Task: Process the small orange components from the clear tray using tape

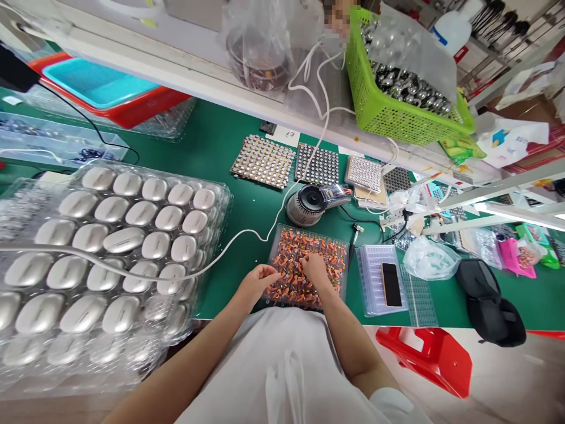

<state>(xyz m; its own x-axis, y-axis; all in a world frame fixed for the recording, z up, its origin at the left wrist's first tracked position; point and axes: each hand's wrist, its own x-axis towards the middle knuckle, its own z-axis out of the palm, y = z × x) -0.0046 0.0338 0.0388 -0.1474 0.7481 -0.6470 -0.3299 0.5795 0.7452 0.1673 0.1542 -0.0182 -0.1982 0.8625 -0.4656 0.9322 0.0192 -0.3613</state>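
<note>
A clear tray [343, 281] packed with small orange parts [300, 288] lies on the green table in front of me. My left hand [260, 281] is at the tray's left edge, thumb and fingertips pinched together at an orange piece. Over the upper middle of the tray is my right hand [315, 270], its fingers closed and pointing down among the orange parts; whatever is between them is too small to make out. Just behind the tray stands a round grey device [304, 206] with a dark top.
Stacked trays of silver oval cases [119, 241] fill the left, crossed by a white cable [238, 235]. A phone [391, 285] lies on plastic trays at the right, near a black case [485, 300]. A green basket [406, 121] sits on the overhead shelf.
</note>
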